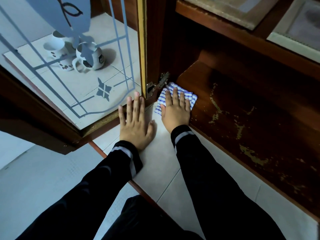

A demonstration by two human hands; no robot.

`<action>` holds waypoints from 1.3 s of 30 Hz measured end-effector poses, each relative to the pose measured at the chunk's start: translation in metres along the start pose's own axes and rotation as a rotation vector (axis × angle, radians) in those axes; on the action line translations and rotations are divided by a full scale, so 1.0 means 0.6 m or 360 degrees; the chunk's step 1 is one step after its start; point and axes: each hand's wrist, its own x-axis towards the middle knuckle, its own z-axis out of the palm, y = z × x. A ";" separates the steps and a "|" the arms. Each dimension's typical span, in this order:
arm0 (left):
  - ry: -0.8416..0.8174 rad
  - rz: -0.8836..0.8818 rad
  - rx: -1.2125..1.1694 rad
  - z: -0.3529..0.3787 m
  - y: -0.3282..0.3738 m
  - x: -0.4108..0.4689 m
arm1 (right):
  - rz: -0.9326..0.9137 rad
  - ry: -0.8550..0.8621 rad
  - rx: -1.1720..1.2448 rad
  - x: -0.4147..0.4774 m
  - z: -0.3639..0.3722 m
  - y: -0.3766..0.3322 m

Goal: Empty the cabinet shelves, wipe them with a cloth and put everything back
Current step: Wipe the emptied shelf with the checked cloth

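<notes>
At the left front corner of the lower shelf [251, 118], your right hand [175, 110] lies flat on the one cloth [193, 101]. Its fingers are straight and spread, pressing down rather than gripping. The cloth is white with blue stripes, folded small. It sits just beside the metal hinge [158, 84], and its near edge hangs past the shelf front toward the counter [155, 161]. The shelf is dark wood, with pale patches of worn finish scattered across it.

Your left hand [136, 122] holds nothing. It rests palm down on the tiled counter with its fingers wide, the fingertips reaching the bottom edge of the open door [34, 122]. Both hands are close together but apart, and both arms are in dark sleeves with a pale band at the cuff.

The door is swung open to your left and has a glass pane with a frosted pattern. Through the glass you can see mugs on the counter. One is a white mug [93, 58] with a handle and a dark mark. Next to it is a spotted mug [58, 49]. The pattern covers part of that group, so you can count two for certain, and whether there is a third is unclear.

Above, the upper shelf [225, 32] carries two frames, a brown frame [225, 13] and a white frame [280, 40].
</notes>
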 end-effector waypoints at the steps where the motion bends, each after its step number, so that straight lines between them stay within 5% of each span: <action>1: 0.0010 -0.0001 0.0000 0.001 0.000 0.001 | 0.0003 0.0032 -0.0003 -0.006 0.001 0.004; 15: -0.0056 -0.0017 -0.0032 -0.001 0.001 0.004 | -0.0021 0.0068 0.0084 0.001 0.005 -0.010; 25: -0.0245 0.0011 -0.0146 -0.024 -0.003 0.002 | -0.0117 0.0419 0.0195 -0.089 0.041 0.012; 33: -0.0398 0.0303 -0.0319 -0.044 -0.022 -0.019 | -0.0060 0.0145 0.0246 -0.163 0.032 0.001; 39: -0.0619 0.0268 -0.0517 -0.063 -0.046 -0.082 | -0.0018 -0.0075 0.0240 -0.229 0.017 0.005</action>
